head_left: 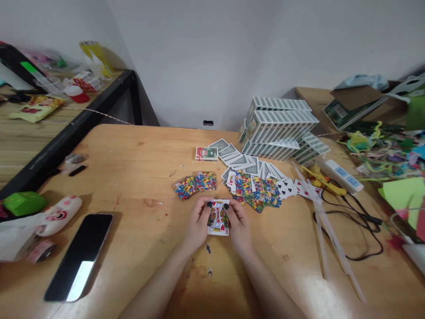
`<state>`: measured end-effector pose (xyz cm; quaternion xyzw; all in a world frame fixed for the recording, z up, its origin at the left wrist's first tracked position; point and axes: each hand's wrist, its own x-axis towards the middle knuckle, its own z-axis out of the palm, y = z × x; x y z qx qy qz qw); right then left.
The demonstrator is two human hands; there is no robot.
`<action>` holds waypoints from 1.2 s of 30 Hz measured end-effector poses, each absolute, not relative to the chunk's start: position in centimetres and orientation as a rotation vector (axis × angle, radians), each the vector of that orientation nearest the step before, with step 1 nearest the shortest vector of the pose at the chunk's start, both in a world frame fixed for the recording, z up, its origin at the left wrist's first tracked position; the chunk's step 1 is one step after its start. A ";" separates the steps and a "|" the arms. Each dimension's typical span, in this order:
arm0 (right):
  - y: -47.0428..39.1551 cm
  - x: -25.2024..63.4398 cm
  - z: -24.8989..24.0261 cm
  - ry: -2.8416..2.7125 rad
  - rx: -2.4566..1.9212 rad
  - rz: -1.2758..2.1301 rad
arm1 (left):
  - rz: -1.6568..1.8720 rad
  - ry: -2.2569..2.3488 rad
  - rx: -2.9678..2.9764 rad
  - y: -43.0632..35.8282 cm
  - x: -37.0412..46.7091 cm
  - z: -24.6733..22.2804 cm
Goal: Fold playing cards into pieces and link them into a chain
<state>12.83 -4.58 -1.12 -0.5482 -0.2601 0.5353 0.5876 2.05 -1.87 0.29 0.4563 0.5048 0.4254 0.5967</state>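
Face up between my two hands is a playing card [218, 218], a king of hearts; whether more cards lie beneath it I cannot tell. My left hand [200, 223] grips its left edge, thumb on the face. On the opposite edge my right hand [239, 226] holds it the same way. Just beyond my hands lie small piles of colourful patterned cards [205, 180]. A larger spread of the same colourful cards [262, 190] sits to the right, with a few white faces showing. Behind it fan out grey-backed playing cards [237, 159], near a red and green card box [206, 153].
Stacked card boxes [282, 126] stand at the back right. A power strip [343, 176], black cable [358, 212] and clear plastic strips [332, 235] lie on the right. To the left are a phone [79, 257], a white squishy toy [63, 215] and a green object [25, 203].
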 end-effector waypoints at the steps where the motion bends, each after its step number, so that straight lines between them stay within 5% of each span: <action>1: -4.6 12.8 -1.0 -0.617 -1.284 1.240 | 0.987 1.171 1.058 -1.9 2.0 0.3; 21: -4.7 12.9 -1.1 -0.551 -1.334 1.215 | 0.997 1.165 1.009 -1.9 2.0 1.3; 36: -4.5 14.3 0.8 -0.481 -1.073 1.814 | 0.977 1.132 1.244 -1.6 0.5 0.5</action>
